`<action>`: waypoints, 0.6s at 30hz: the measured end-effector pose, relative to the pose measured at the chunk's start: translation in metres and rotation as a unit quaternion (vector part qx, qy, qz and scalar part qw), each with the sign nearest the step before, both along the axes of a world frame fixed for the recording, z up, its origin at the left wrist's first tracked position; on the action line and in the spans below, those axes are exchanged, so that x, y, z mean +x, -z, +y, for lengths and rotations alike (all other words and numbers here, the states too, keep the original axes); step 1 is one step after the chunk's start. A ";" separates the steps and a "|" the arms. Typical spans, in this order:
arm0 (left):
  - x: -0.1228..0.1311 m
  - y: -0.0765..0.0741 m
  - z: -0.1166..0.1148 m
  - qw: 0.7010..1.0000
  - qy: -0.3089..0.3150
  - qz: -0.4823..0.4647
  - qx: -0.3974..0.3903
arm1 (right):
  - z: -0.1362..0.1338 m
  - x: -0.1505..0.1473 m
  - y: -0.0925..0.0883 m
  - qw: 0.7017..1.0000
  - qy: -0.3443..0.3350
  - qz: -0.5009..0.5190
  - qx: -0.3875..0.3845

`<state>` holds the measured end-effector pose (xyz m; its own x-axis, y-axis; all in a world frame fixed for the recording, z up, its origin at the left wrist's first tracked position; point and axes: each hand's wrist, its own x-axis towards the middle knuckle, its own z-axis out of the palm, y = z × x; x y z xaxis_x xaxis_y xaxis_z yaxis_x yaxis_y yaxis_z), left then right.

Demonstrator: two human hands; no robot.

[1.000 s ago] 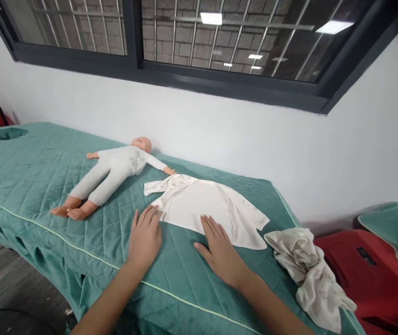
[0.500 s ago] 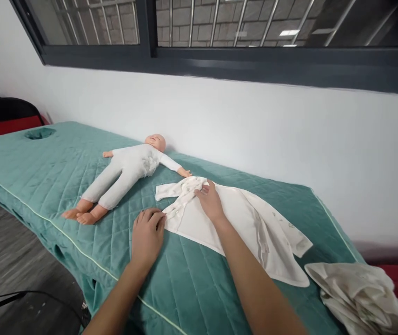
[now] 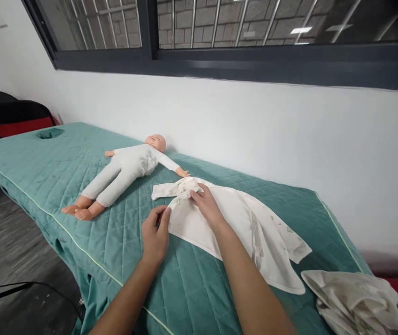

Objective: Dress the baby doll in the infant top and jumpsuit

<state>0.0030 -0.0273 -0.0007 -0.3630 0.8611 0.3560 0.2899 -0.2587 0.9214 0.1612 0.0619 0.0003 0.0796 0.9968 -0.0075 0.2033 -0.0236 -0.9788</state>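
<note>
A white baby garment (image 3: 199, 223) with long sleeves and a small faint print lies spread on the green quilted bed cover (image 3: 115, 251). My left hand (image 3: 156, 232) pinches its near left edge between thumb and fingers. Higher up, my right hand (image 3: 208, 204) grips the bunched cloth close to the left sleeve; its fingertips are partly hidden in the folds. A baby doll (image 3: 129, 165) in a white body suit lies on its back to the left, one hand just beyond the garment's bunched part.
At the lower right lies a crumpled printed cloth (image 3: 359, 298). The bed has a round hole (image 3: 50, 133) at its far left end. A white wall (image 3: 255, 125) with a barred window runs behind it. Black and red chairs (image 3: 17, 116) stand at the left.
My left hand has turned and shifted slightly right and up, lifting the garment's edge a little. My right hand has moved slightly left, and the cloth around it is more bunched.
</note>
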 end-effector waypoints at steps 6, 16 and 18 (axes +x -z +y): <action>-0.002 0.003 -0.001 1.000 0.012 -0.005 0.005 | -0.001 -0.004 -0.007 0.955 -0.002 0.298 0.008; 0.010 0.002 -0.009 0.919 0.194 0.319 0.124 | 0.007 0.032 -0.005 0.984 0.098 0.141 0.047; 0.013 0.001 -0.009 0.892 0.220 0.368 0.139 | 0.010 0.039 -0.004 0.985 0.104 0.124 0.053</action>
<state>0.0155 -0.0367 -0.0016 0.4098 0.7042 0.5799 0.6043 -0.6857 0.4057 0.2000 0.0717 0.0039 0.2905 0.9556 0.0503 -0.0405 0.0648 -0.9971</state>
